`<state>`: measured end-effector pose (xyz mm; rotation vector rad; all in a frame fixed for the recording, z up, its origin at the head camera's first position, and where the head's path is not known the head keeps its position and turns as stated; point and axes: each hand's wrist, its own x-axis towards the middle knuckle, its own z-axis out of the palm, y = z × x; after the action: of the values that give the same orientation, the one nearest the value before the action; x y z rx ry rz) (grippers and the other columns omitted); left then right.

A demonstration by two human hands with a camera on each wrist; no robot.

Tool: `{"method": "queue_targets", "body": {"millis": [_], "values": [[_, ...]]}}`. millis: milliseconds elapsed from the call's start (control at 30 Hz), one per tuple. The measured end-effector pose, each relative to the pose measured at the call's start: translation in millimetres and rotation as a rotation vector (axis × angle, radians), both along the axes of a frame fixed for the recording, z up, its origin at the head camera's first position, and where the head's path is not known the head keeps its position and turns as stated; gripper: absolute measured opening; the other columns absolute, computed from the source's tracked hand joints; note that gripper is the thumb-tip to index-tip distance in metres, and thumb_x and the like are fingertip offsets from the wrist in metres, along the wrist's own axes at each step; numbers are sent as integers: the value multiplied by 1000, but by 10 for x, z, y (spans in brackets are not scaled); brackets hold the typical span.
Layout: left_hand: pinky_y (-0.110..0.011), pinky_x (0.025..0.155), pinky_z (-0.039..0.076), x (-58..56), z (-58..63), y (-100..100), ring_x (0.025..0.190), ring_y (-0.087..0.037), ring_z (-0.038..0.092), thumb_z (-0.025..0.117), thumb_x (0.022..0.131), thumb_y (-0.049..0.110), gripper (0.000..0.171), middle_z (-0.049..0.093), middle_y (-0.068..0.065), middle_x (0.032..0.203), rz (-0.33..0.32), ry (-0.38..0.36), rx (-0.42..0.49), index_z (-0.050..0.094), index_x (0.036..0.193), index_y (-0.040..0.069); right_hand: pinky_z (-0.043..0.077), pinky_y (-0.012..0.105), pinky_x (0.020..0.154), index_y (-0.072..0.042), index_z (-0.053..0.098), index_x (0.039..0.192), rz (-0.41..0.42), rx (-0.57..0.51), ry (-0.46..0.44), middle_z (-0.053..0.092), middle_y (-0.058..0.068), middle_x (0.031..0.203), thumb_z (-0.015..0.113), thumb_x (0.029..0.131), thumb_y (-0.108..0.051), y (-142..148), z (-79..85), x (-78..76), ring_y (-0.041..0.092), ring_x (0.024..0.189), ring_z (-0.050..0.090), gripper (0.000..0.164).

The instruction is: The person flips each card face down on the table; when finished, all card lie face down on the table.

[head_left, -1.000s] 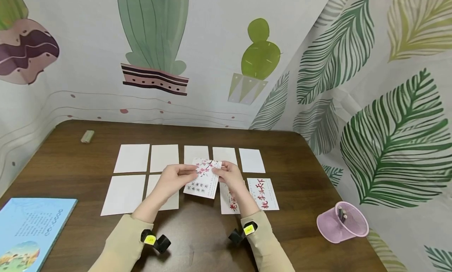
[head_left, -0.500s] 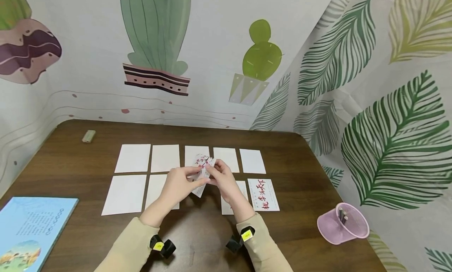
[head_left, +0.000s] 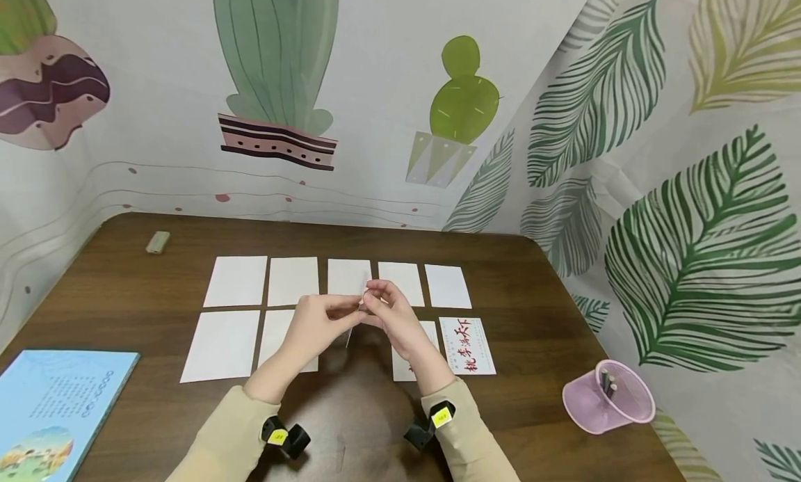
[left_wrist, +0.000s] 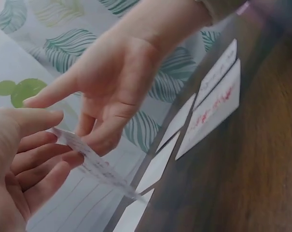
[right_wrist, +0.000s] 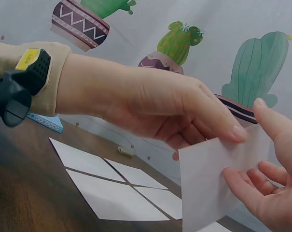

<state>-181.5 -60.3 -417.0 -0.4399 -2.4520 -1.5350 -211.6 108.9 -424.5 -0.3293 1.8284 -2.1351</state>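
Observation:
Above the table a printed card [right_wrist: 201, 179] stands nearly edge-on to the head view. My left hand [head_left: 316, 325] pinches it between thumb and fingers; the left wrist view shows print on one side [left_wrist: 104, 166]. In the right wrist view its pale, plain side shows. My right hand [head_left: 397, 322] is beside the card, fingers at its surface and thumb held apart from it in the left wrist view. Below the hands lie blank white cards [head_left: 234, 280] in two rows. To the right are two cards with red brush characters, one whole [head_left: 467, 346], one partly covered by my right hand [head_left: 403, 367].
A blue book [head_left: 62, 384] lies at the left front of the brown table [head_left: 532, 315]. At the right edge stands a pink mesh pen holder [head_left: 588, 402] with short sticks inside. A small pale green block [head_left: 158, 242] lies at the back left.
The card has turned from its blossom-printed face toward the head view to nearly edge-on. Both hands have drawn close together around it, and my right thumb has come off the printed face.

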Motion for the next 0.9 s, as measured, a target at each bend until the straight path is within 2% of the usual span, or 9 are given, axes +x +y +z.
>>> {"method": "queue_targets", "body": {"millis": [133,300,400,500,600,800,900], "values": [[-35,73,61,-20,9,-46,81,-26,74,75,85,12,26,76,-16,93,40,-72,79,74,107,-3,57,31,90,8,41,134,-5,44,35,50,5,113,62,97,-29,24,-22,-28,12,98,57,56],[-39,79,60,-60,-18,-118,91,-31,72,70,88,9,28,74,-22,99,157,-224,125,70,111,-7,56,32,92,7,49,131,-88,118,15,55,9,115,63,92,-10,70,-83,-90,11,95,60,45],[-36,80,60,-85,-49,-156,96,-28,70,66,90,10,32,71,-24,109,187,-342,187,67,116,-8,57,30,88,8,52,127,-175,171,-8,58,11,113,65,89,-4,117,-138,-138,9,91,61,42],[-32,79,59,-107,-94,-178,98,-23,67,63,93,12,36,68,-25,116,184,-448,249,63,122,-9,57,30,88,7,53,127,-233,206,-34,59,14,113,65,90,-5,170,-186,-177,9,90,62,41],[-30,80,59,-131,-165,-185,98,-19,66,61,94,12,39,65,-27,120,153,-515,271,59,125,-11,58,33,88,8,53,128,-227,227,-54,60,16,114,63,94,-9,212,-213,-197,10,88,62,40],[-32,81,60,-157,-295,-178,89,-15,66,61,94,11,40,64,-28,120,95,-588,275,57,124,-14,57,19,67,12,55,117,-210,232,-108,61,4,90,62,92,-2,222,-228,-208,7,75,61,29],[-32,81,60,-167,-324,-201,86,-14,66,62,93,11,40,63,-29,120,80,-608,266,58,124,-14,56,18,63,13,56,115,-213,259,-115,61,3,86,63,91,0,229,-234,-209,7,72,60,28]]}}
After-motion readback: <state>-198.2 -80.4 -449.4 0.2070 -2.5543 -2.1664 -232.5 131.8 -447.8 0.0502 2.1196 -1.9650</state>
